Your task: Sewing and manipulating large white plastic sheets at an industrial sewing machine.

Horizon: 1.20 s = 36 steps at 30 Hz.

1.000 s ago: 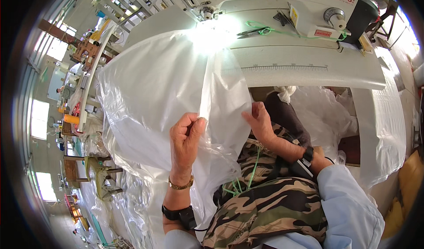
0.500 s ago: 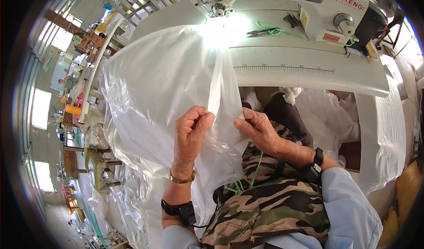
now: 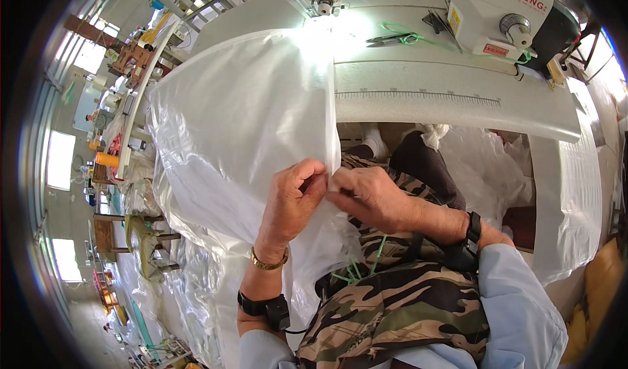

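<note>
A translucent white plastic sheet (image 3: 242,107) runs from under the sewing machine's lit needle area (image 3: 324,9) down toward my lap. Its right edge is a narrow folded strip, pulled straight between the machine and my hands. My left hand (image 3: 296,195) pinches this edge between thumb and fingers. Right beside it, my right hand (image 3: 369,195) is closed on the same edge, its fingertips nearly touching the left ones. Below the hands the sheet hangs crumpled over my camouflage apron (image 3: 399,297).
On the machine bed lie small scissors (image 3: 389,40) with a green cord and a dark slim tool (image 3: 445,29). A ruler scale (image 3: 418,97) runs along the table's front. More plastic sheeting (image 3: 487,166) is heaped at right. A chair (image 3: 137,238) stands at left.
My right hand has moved left to meet my left hand. The sheet's right edge, earlier spread apart between the hands, is now folded together into a straight narrow strip.
</note>
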Tool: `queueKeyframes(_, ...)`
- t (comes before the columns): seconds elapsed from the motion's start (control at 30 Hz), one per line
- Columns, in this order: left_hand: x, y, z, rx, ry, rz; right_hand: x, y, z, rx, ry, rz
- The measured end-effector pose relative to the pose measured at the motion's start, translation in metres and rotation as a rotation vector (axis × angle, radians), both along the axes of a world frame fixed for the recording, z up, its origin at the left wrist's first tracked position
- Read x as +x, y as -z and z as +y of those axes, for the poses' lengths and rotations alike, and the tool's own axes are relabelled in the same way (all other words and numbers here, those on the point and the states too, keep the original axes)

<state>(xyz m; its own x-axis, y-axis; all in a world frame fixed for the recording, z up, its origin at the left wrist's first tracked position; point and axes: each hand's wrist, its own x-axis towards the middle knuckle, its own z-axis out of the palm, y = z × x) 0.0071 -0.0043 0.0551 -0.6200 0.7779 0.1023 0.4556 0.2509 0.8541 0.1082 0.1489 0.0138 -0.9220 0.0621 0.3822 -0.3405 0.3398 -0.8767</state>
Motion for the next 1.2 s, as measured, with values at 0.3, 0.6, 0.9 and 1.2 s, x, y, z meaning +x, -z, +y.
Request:
queueKeyframes(0.3,-0.005,0.017,-0.007,0.098,-0.117,-0.282,-0.010,0.015,-0.021,0.294,-0.135,0.215)
queueKeyframes(0.6,-0.021,-0.041,-0.021,-0.117,-0.193,0.194,-0.076,0.088,-0.047,-0.357,0.373,-0.161)
queueKeyframes(0.9,-0.039,-0.122,-0.001,-0.540,0.426,1.033,-0.193,0.020,-0.147,-0.311,-0.555,0.441)
queueKeyframes(1.2,-0.023,0.013,-0.044,-0.484,0.169,1.014,-0.109,0.005,-0.006,0.849,-0.708,-0.354)
